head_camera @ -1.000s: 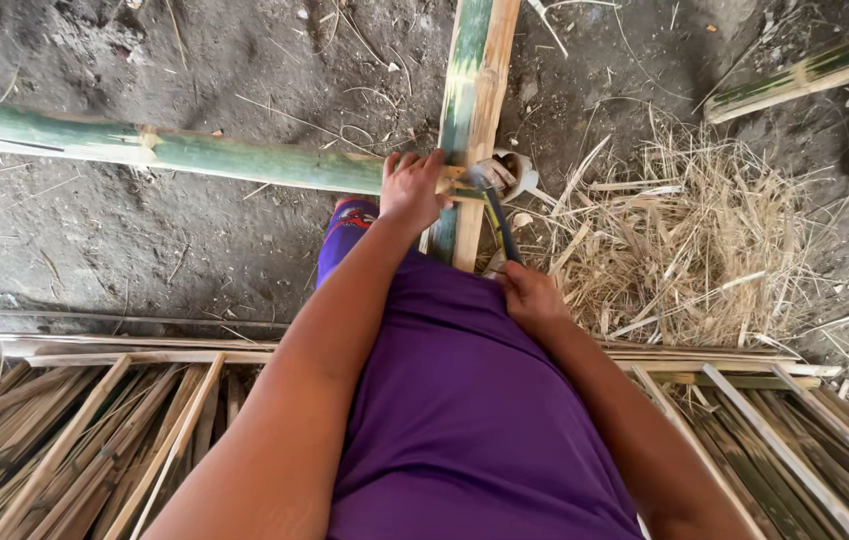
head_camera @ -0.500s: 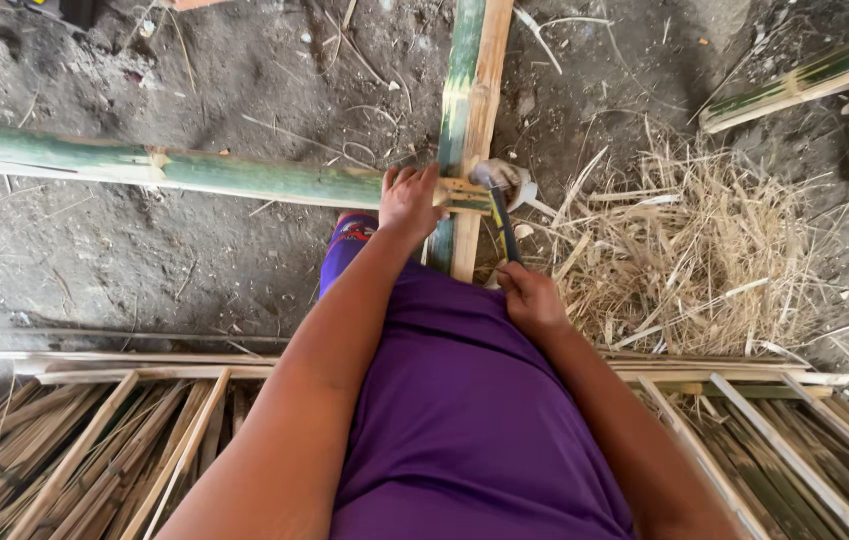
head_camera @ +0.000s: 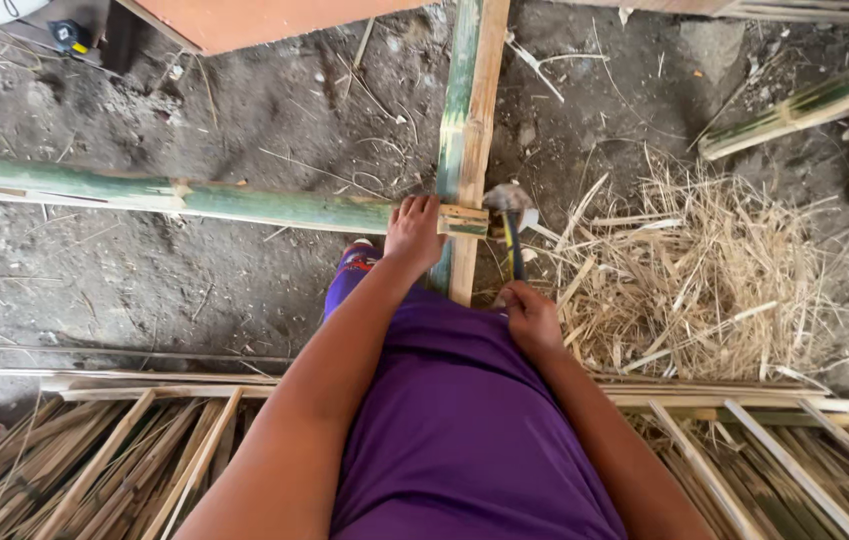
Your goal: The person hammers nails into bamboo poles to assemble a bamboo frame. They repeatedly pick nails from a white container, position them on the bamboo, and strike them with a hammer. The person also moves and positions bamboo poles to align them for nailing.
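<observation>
My left hand (head_camera: pixel 412 232) lies flat, fingers spread, on the near end of the long green bamboo pole (head_camera: pixel 174 197) that runs off to the left across the dirt floor (head_camera: pixel 244 110); the palm covers the spot where that pole meets the split bamboo upright (head_camera: pixel 471 110), so I cannot see how the two join under it. A short pale cross-piece (head_camera: pixel 464 221) sticks out just right of my fingertips. My right hand (head_camera: pixel 529 318) is closed tight round the dark handle of a hammer (head_camera: pixel 510 235), whose grey head sits just to the right of the upright, near the joint; whether the head touches the wood is hard to tell. My purple garment (head_camera: pixel 464 440) hides the ground beneath me and the near end of the upright. To the right lies a heap of dry straw-coloured shavings (head_camera: pixel 704 270), and another green pole (head_camera: pixel 809 100) is cut off by the far right edge. Along the near edge run woven bamboo slats (head_camera: pixel 94 460), partly behind my arms. At the far left a small blue and yellow object (head_camera: pixel 69 35) is too small to name.
</observation>
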